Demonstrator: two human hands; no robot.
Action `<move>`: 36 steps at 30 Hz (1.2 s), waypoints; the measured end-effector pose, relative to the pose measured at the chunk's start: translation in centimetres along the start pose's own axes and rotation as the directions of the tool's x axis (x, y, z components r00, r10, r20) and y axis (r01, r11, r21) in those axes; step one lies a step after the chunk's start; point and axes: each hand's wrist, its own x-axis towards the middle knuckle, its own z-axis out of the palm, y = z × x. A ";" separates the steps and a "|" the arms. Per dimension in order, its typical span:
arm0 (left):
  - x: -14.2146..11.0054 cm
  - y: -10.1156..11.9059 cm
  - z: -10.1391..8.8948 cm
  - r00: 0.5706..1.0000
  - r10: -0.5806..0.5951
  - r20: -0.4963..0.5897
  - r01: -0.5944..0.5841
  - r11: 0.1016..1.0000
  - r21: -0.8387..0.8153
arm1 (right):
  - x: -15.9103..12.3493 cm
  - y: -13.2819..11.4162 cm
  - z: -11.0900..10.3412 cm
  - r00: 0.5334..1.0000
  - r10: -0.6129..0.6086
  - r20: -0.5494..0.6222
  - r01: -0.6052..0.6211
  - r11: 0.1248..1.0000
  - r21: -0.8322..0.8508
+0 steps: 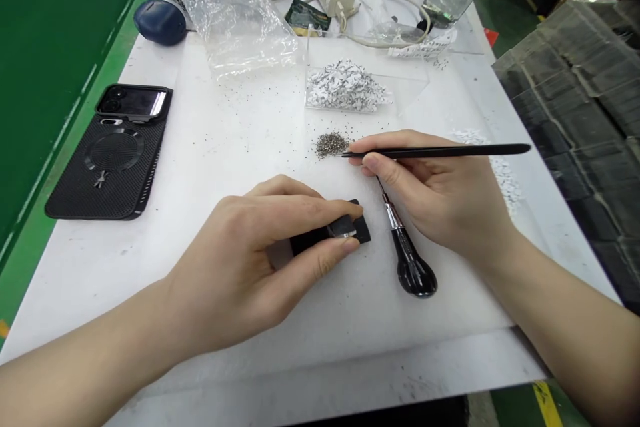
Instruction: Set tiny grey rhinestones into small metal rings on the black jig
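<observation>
Pinching a little black part (333, 235) on the white worktable (210, 147) with the left hand (235, 260), thumb and fingers closed on it. The right hand (430, 193) is gripping a thin black pick (445, 152), tip right at a small pile of grey specks (331, 145), and a black-handled precision screwdriver (410, 267) lies just below.

Black rectangular piece (350, 230) in left hand (240, 260), slim black pick (440, 152) in right hand (425, 190), tip beside grey granule heap (331, 145)
</observation>
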 end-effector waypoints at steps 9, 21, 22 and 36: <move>0.0 -0.3 0.1 0.999 0.042 -0.011 -0.042 0.999 -0.013 | 0.2 0.0 0.1 1.000 -0.024 0.002 0.024 0.999 -0.046; -0.2 -0.7 0.3 0.997 0.062 -0.036 -0.062 0.998 0.000 | -0.5 -1.0 -1.4 0.988 -0.157 -0.015 0.152 0.925 0.348; -0.2 -0.7 0.3 0.997 0.068 -0.042 -0.068 0.998 -0.009 | -0.6 -1.2 -1.6 0.978 -0.210 0.017 0.187 0.902 0.389; 0.0 -0.4 0.2 0.997 0.076 -0.031 -0.077 0.995 -0.064 | -0.5 -0.7 -1.7 0.897 -0.405 0.177 0.304 0.856 0.417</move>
